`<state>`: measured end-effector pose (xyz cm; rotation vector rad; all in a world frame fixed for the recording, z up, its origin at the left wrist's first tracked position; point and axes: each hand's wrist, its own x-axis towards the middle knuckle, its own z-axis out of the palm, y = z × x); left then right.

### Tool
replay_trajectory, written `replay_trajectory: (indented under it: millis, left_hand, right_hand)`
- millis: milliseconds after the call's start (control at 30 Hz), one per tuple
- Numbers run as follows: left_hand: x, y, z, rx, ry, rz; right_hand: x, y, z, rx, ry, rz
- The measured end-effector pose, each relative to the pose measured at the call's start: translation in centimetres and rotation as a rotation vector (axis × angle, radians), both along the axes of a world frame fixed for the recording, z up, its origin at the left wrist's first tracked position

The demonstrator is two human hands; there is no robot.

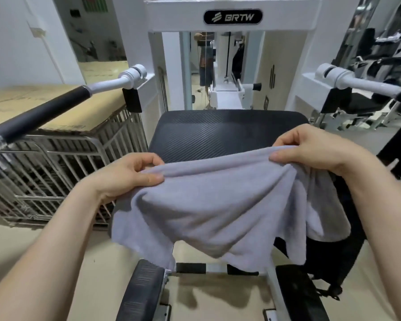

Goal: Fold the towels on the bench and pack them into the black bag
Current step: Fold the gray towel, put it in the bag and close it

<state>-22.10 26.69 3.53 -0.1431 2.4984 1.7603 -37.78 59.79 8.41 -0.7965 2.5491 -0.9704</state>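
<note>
The towel hangs before the bench, bag perhaps right.

Mounted on the head; single wide-angle view. Aimed forward and steeply down over the bench pad at 12 o'clock. Set close: left hand at 9 o'clock, right hand at 3 o'clock, towel at centre. Bounded at 12 o'clock by the white machine frame, at 6 o'clock by the floor. Bowed toward the frame edges by the wide lens.
</note>
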Motion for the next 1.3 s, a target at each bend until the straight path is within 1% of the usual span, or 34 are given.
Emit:
replay_trajectory:
  millis: [67,100,133,200,267,367,433,533,633,733,800,867,933,967,1033,1100,1133,1200,1233,1300]
  left_hand:
    - [-1.9,-0.7,0.4,-0.335,0.074,0.185]
    - [-2.9,-1.2,0.4,-0.503,0.119,0.29]
    - [-3.8,-1.7,0.3,-0.631,0.153,0.385]
    - [-5.7,-2.4,-0.3,-0.819,0.2,0.525]
    - [-7.8,-3.1,-1.0,-1.027,0.246,0.605]
    - [-11.1,-3.6,-1.3,-1.235,0.265,0.736]
    - [-13.1,-4.2,-1.0,-1.287,0.236,0.807]
    - [-16.0,-5.3,-0.5,-1.336,0.203,0.812]
    - [-18.7,-6.2,-0.2,-1.233,0.21,0.848]
    - [-21.1,-7.5,-0.1,-1.115,0.21,0.946]
    - [-22.4,-8.7,-0.1,-1.02,0.183,1.02]
    - [-23.3,-9.1,-0.3,-0.947,0.112,1.042]
    - [-24.2,-7.7,-0.3,-0.945,0.018,0.94]
    - [-24.5,-6.2,-0.2,-0.951,0.018,0.85]
    - [-24.6,-2.3,-0.2,-0.931,0.151,0.616]
    - [-23.9,2.4,-0.5,-0.903,0.292,0.37]
    - [-23.4,5.1,-0.5,-0.896,0.303,0.243]
    - [-22.0,8.9,-1.0,-0.979,0.208,0.032]
    - [-21.8,9.9,-1.4,-1.037,0.174,-0.013]
    - [-21.7,10.5,-1.5,-1.082,0.19,0.006]
  right_hand:
    - [-2.7,-0.8,-1.3,0.03,0.209,-0.177]
    - [-3.9,-1.3,-1.9,0.067,0.319,-0.243]
    - [-5.0,-1.8,-2.4,0.115,0.419,-0.282]
    - [-7.0,-2.8,-3.1,0.185,0.562,-0.305]
    - [-8.9,-4.0,-3.7,0.235,0.682,-0.309]
    - [-12.0,-5.5,-4.5,0.301,0.807,-0.274]
    - [-14.2,-6.2,-4.9,0.341,0.815,-0.233]
    - [-17.1,-7.1,-4.8,0.36,0.818,-0.19]
    - [-19.5,-8.3,-4.3,0.343,0.844,-0.162]
    - [-21.7,-9.5,-3.9,0.35,0.833,-0.147]
    - [-23.2,-10.1,-3.8,0.331,0.798,-0.136]
    - [-24.5,-10.6,-3.8,0.31,0.761,-0.125]
    - [-25.3,-11.0,-3.8,0.29,0.738,-0.115]
    - [-25.6,-11.0,-3.7,0.274,0.722,-0.109]
    - [-26.2,-11.0,-3.6,0.257,0.658,-0.099]
    - [-26.9,-11.2,-3.8,0.255,0.544,-0.072]
    - [-27.3,-11.1,-3.6,0.254,0.475,-0.059]
    - [-27.8,-10.9,-3.3,0.236,0.314,0.006]
    - [-28.2,-10.3,-3.0,0.232,0.233,0.045]
    - [-28.4,-8.3,-1.9,0.27,0.097,0.104]
